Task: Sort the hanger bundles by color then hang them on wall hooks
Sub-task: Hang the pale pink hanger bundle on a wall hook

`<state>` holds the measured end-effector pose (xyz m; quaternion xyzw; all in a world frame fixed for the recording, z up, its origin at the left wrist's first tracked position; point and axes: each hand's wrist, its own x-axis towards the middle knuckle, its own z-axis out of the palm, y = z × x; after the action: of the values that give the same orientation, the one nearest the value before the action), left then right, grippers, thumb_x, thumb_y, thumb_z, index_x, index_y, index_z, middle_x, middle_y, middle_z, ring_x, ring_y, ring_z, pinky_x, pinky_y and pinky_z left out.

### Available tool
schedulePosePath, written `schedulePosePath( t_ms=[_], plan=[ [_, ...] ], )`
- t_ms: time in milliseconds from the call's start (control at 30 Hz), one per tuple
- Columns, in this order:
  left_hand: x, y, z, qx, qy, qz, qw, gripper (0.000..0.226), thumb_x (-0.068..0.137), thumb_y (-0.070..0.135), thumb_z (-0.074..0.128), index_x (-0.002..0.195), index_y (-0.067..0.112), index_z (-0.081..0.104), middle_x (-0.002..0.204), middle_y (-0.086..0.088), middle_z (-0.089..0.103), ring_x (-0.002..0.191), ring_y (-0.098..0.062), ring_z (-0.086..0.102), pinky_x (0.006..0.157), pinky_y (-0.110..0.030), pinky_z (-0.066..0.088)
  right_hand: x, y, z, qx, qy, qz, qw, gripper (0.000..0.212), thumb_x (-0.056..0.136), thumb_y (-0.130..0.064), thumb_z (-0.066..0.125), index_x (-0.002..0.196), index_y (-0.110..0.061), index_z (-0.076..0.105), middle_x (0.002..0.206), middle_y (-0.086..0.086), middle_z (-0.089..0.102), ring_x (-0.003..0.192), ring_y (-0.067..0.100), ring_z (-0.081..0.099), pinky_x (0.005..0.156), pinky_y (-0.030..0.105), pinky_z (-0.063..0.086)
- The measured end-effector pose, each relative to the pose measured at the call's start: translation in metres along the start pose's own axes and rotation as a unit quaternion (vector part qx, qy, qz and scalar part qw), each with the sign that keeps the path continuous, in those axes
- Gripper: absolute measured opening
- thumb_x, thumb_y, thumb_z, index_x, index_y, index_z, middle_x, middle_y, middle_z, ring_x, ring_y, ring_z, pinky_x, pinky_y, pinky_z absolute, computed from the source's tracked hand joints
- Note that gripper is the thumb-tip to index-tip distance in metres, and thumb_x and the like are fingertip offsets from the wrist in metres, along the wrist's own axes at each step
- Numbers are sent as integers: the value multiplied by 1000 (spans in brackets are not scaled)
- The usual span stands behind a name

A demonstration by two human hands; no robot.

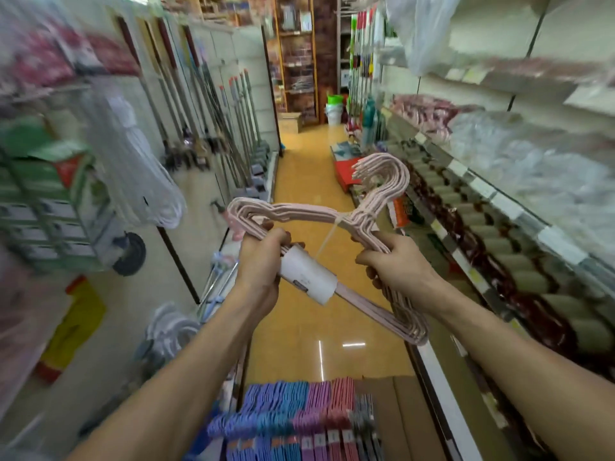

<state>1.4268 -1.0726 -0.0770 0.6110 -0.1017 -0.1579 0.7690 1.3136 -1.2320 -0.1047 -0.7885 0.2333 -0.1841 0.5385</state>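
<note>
A bundle [319,214] of pale pink hangers is sitting at the centre of the frame, held up in the air over the aisle. The hangers are thin, smooth-coated and nested tightly, their hooks fanning out toward the upper right of the bundle. A pale tie [327,236] is cinching them at the neck, and a white paper sleeve [307,279], rolled like a tube, is wrapping the lower bar.

The left hand [263,257] is curling round the bundle's left shoulder, just above the sleeve, fingers clamped on the bars. The right hand [396,261] is gripping the right shoulder the same way, fingers closed round the wires. The bundle's far corner is jutting down and right, past the right wrist.

At the bottom centre, more bundles [293,420] are standing packed in rows in an open cardboard box [406,424], running purple, blue, violet, pink and grey from left to right, each with a small white label.

The glossy yellow floor [306,181] is running up the middle of the frame as a narrow open lane, reflecting ceiling lights. On the left, a white panel wall [213,104] is carrying long-handled mops, with blurred packets and white cord coils nearer. On the right, white shelves [492,194] are edging close to the right forearm, lined with soft rolled goods in grey and dark red and clear plastic bags above. White and green buckets [334,109] are standing at the aisle's far end.
</note>
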Motion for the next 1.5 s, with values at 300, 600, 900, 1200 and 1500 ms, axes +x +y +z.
schedulePosePath(
  t_ms=[300,600,900,1200,1500],
  plan=[
    [-26,88,-10,15,61,40,997,26,89,-4,50,70,12,42,60,-7,40,49,-18,49,49,-28,39,-13,-98,-2,-40,10,-100,994,18,92,-15,61,108,-20,67,85,17,69,78,32,70,69,50,56],
    [-87,126,-26,-25,108,140,984,16,79,1,55,92,8,49,78,-13,46,75,-28,56,71,-42,45,-36,-147,-7,-51,-42,-206,976,22,92,-10,61,85,-31,59,81,9,67,80,34,67,69,50,54],
    [-175,176,-60,-1,254,209,944,14,86,-3,50,81,10,48,57,-5,57,58,-23,55,64,-32,41,-67,-200,31,-5,-125,-311,942,12,90,-13,62,83,-23,62,75,8,66,74,35,64,67,49,54],
    [-275,220,-111,-7,377,296,878,17,86,-5,50,94,9,52,77,-9,60,72,-27,64,68,-39,52,-134,-261,88,60,-212,-404,888,27,87,-9,62,72,-32,59,59,-5,59,55,18,56,55,33,45],
    [-393,264,-157,20,456,366,811,42,89,-3,50,128,9,41,84,-8,61,79,-34,71,78,-57,57,-235,-321,133,136,-303,-457,825,20,85,-9,61,78,-27,65,62,-5,62,60,21,57,65,45,54]
  ],
)
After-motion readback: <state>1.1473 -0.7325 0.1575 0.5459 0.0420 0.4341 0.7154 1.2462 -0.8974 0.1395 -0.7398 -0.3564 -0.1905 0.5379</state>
